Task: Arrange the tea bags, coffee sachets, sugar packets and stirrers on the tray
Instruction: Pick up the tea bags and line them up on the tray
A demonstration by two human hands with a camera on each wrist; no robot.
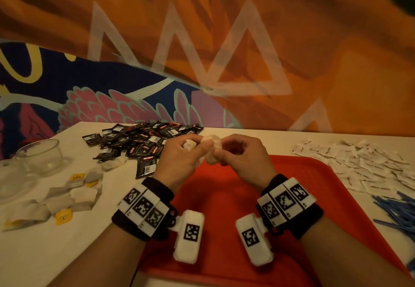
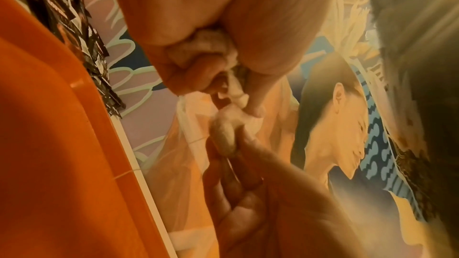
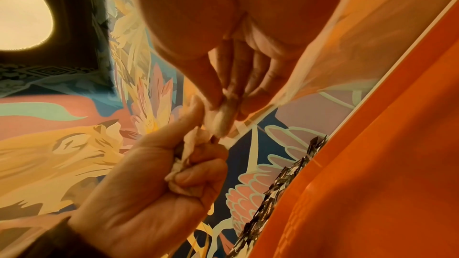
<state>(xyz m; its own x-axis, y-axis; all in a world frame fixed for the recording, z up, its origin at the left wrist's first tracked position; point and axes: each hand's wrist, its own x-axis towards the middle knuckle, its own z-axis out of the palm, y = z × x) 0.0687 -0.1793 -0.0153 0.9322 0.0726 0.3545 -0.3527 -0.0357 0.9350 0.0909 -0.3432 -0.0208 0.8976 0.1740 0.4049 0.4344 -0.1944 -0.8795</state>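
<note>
Both hands hover over the far edge of the red tray (image 1: 314, 174). My left hand (image 1: 190, 153) grips a crumpled bunch of white tea bags (image 1: 189, 145) in its fist. My right hand (image 1: 221, 154) pinches one white tea bag (image 1: 212, 152) that touches the left hand's fingers. In the left wrist view the left hand (image 2: 198, 70) closes round the bunch (image 2: 211, 46). The right wrist view has the right hand (image 3: 231, 97) pinching the single tea bag (image 3: 221, 121) just above the left hand (image 3: 193, 156). No item is visible on the tray.
Black coffee sachets (image 1: 143, 138) are heaped behind the left hand. More tea bags with yellow tags (image 1: 74, 194) lie to the left, beside glass bowls (image 1: 40, 154). White sugar packets (image 1: 363, 163) and blue stirrers (image 1: 397, 212) lie right of the tray. A painted wall stands behind the table.
</note>
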